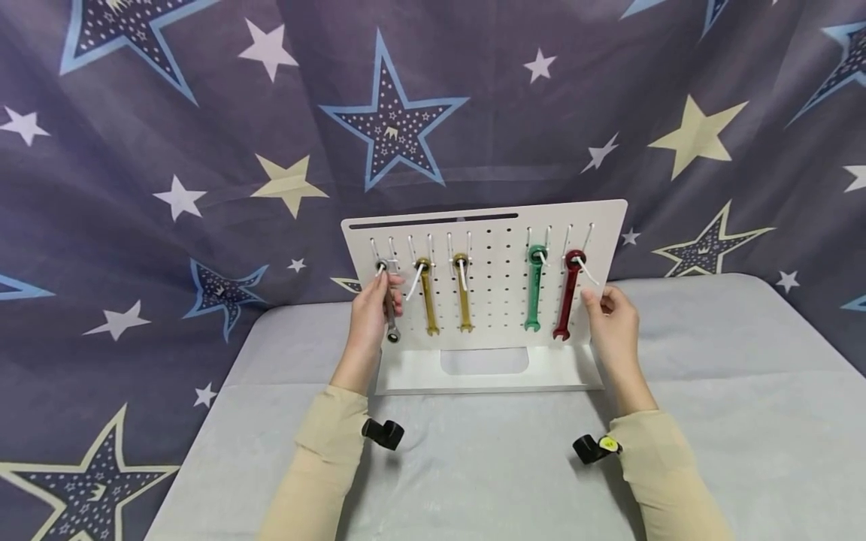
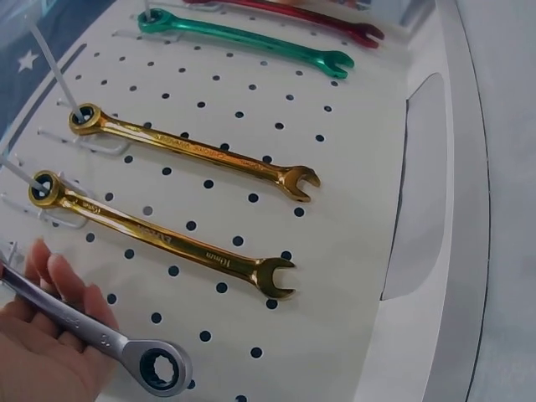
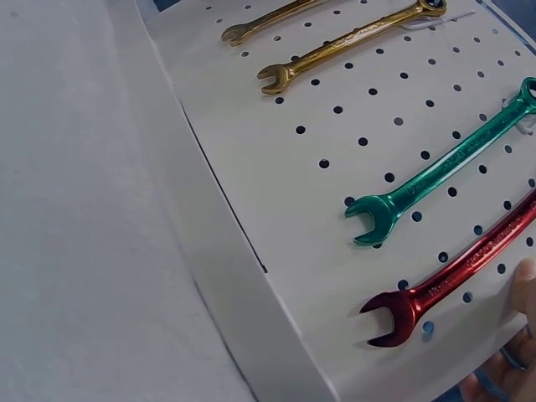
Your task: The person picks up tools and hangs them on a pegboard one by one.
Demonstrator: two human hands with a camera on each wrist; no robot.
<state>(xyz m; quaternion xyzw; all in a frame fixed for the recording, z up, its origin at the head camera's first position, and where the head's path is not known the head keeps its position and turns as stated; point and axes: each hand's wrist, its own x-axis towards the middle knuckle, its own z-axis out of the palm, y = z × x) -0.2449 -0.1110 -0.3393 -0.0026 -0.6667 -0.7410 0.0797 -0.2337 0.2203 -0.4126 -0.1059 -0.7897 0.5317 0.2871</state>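
My left hand (image 1: 367,315) holds a silver ratchet wrench (image 2: 84,325) at the leftmost hook of a white pegboard (image 1: 501,315). Its ratchet ring points down, and its upper end overlaps the hook in the head view. Beside it two gold wrenches (image 2: 180,234) hang by their ring ends, open jaws down. Further right hang a green wrench (image 1: 534,293) and a red wrench (image 1: 567,300), also jaws down. At the board's right edge my right hand (image 1: 617,323) pinches the panel, thumb (image 3: 525,289) in front and fingers behind, close beside the red wrench.
The pegboard leans back on a white base (image 1: 413,376) with a rounded cutout, standing on a table with a pale grey cloth (image 1: 487,466). A star-patterned curtain (image 1: 487,135) hangs right behind. White wire hooks (image 1: 413,282) stick out toward me.
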